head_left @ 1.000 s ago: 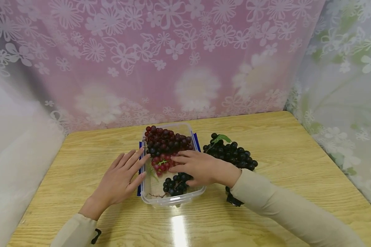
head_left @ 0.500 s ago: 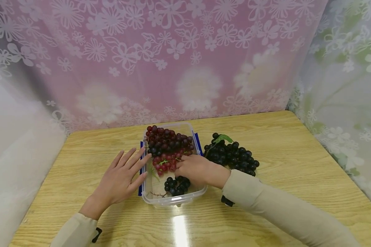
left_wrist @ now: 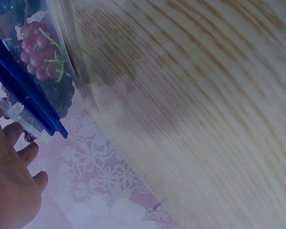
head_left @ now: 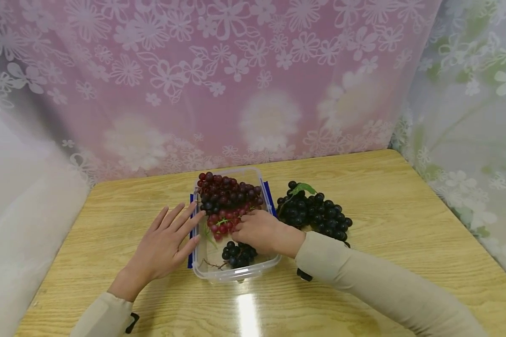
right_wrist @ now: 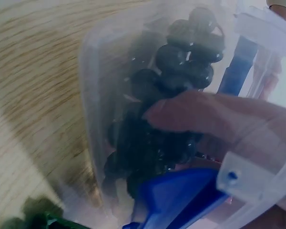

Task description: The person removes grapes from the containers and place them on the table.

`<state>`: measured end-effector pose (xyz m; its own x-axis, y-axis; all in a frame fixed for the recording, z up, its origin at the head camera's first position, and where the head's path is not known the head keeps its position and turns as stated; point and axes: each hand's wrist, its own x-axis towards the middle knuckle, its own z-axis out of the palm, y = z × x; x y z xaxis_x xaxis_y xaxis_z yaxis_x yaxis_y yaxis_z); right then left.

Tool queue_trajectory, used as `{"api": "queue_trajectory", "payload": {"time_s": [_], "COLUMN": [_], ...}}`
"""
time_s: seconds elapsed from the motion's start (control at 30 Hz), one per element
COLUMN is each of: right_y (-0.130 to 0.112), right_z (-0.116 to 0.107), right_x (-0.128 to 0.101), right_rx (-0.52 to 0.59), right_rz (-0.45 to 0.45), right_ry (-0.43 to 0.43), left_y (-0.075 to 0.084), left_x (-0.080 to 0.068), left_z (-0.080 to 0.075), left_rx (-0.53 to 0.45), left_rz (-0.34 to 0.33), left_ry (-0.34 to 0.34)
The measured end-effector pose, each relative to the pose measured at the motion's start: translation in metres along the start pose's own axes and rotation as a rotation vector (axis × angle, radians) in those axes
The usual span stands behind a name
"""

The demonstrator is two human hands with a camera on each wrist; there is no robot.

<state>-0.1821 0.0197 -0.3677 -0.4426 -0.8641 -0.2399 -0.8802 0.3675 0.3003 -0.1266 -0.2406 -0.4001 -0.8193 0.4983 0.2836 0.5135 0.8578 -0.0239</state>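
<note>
A clear plastic box [head_left: 257,271] with blue side clips holds a dark red bunch of grapes [head_left: 223,189] at the back, a brighter red bunch of grapes [head_left: 222,227] in the middle and a black bunch of grapes [head_left: 238,255] in front. My left hand [head_left: 162,245] spreads its fingers along the box's left side, fingertips at the rim. Inside the box is my right hand [head_left: 267,231], fingers bent down between the red and black bunches. Through the clear wall, the right wrist view shows its thumb [right_wrist: 200,112] against the black grapes; its other fingertips are hidden.
Right of the box, a larger bunch of black grapes [head_left: 320,213] with a green leaf [head_left: 304,188] lies on the wooden table [head_left: 383,196]. A pink flowered curtain [head_left: 236,117] hangs behind the table, and a pale flowered one [head_left: 472,140] at the right.
My right hand has gone from spread fingers over the box to bent fingers down among the grapes. The black bunch has shifted slightly left. My left hand stays at the box's side.
</note>
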Motion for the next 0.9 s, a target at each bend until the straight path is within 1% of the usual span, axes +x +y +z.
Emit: {"api": "queue_trajectory", "payload": {"time_s": [0.13,0.23,0.3,0.4,0.5,0.6,0.73,0.8,0.9], "right_y": [0.002,0.003,0.004,0.008,0.014,0.022,0.033,0.038,0.044], "right_z": [0.001,0.001,-0.001,-0.008,-0.016,-0.026,-0.039,-0.047,-0.058], "right_x": [-0.002,-0.003,-0.004,-0.008,-0.014,-0.023,-0.035,-0.039,-0.048], "right_rx": [-0.014,0.008,0.013,0.010,0.010,0.044,0.138,0.175,0.211], "right_rz": [-0.009,-0.026,-0.039,-0.049,-0.051,-0.052,-0.066,-0.069,-0.049], "right_ry": [0.037,0.066,0.069,0.063,0.079,0.129,0.204,0.219,0.218], "left_y": [0.001,0.001,0.002,0.002,0.002,0.002,0.002,0.002,0.002], "left_x": [0.000,0.000,-0.001,-0.001,-0.001,-0.002,-0.003,-0.003,-0.002], "left_z": [0.001,0.001,0.002,0.003,0.003,0.002,0.003,0.003,0.004], "left_rx": [-0.014,-0.028,-0.034,-0.040,-0.042,-0.040,-0.037,-0.038,-0.043], "left_rz": [-0.003,-0.007,-0.010,-0.013,-0.019,-0.029,-0.035,-0.036,-0.034], "left_ry": [0.003,0.007,0.007,0.001,-0.012,-0.029,-0.045,-0.045,-0.040]}}
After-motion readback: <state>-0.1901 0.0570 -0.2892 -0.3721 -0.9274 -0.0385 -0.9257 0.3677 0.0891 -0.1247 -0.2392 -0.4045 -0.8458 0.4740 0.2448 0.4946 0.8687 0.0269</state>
